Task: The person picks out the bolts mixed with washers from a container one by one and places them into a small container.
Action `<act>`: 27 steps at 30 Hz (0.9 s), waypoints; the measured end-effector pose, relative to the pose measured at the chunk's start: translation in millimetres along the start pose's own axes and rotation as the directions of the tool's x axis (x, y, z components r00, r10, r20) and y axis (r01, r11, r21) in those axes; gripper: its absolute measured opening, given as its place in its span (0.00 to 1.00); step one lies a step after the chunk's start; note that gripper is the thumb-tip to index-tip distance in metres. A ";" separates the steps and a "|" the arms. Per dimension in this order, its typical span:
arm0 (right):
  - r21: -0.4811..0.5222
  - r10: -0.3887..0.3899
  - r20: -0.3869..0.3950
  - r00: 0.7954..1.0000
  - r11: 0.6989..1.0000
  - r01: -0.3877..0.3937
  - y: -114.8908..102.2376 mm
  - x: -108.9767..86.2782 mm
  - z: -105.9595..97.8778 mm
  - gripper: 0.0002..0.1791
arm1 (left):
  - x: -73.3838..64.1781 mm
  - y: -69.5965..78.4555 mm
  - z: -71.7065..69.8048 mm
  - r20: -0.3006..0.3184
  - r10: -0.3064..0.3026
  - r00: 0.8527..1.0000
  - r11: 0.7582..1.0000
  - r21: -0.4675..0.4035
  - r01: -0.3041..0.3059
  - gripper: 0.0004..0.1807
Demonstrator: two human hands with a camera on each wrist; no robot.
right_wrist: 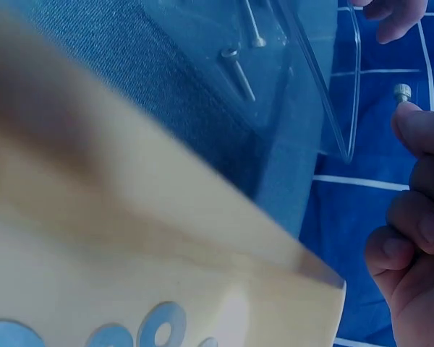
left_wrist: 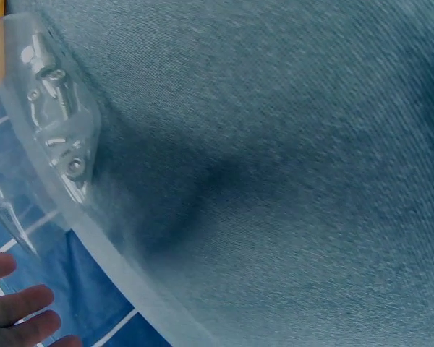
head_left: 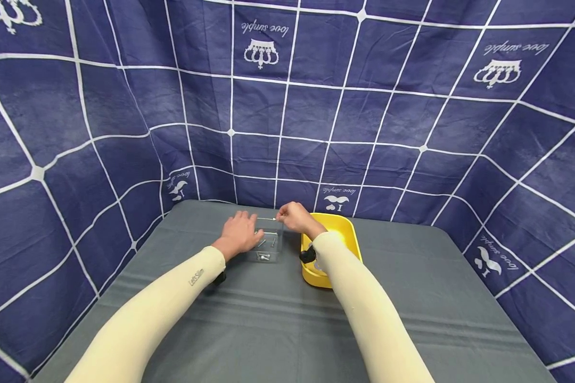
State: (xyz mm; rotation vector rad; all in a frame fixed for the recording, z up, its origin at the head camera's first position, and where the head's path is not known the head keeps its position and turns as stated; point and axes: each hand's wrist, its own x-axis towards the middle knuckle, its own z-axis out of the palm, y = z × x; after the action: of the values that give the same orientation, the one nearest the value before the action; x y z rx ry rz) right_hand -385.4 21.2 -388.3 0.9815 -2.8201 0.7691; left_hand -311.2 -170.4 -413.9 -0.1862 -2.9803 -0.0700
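In the head view my left hand (head_left: 240, 232) is at the left side of a clear plastic box (head_left: 281, 250), fingers relaxed and holding nothing. The left wrist view catches its spread fingers (left_wrist: 25, 307) at the lower left, near the box. Several metal bolts lie inside the box, one bolt (right_wrist: 238, 75) showing plainly in the right wrist view. Above the box's right rim, my right hand (head_left: 294, 217) pinches a small bolt (right_wrist: 401, 92) between thumb and finger. The bolt's knurled round head sticks out past the thumb; its shank is hidden by the fingers.
A yellow bin (head_left: 355, 242) stands just right of the clear box, under my right forearm. Flat metal washers (right_wrist: 161, 327) lie in it. Both sit on a grey cloth-covered table (head_left: 268, 330). Blue gridded fabric (head_left: 311, 117) hangs behind and along the sides.
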 end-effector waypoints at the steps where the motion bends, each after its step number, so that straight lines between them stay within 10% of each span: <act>1: 0.003 0.004 0.001 1.000 1.000 -0.004 -0.6 0.2 0.4 0.08 | -0.6 -0.6 0.1 0.003 -0.003 1.000 1.000 0.000 0.003 0.33; 27: 0.006 0.046 0.056 0.997 0.999 -0.047 -12.2 4.3 4.9 0.08 | -3.7 -2.5 7.0 0.029 -0.021 0.999 0.999 -0.048 0.022 0.34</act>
State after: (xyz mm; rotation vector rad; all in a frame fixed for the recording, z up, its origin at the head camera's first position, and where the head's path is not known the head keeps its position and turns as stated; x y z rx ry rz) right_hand -381.0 8.2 -386.4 0.9562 -2.8993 0.7690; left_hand -309.0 -172.9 -421.5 -0.1619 -3.0107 -0.1429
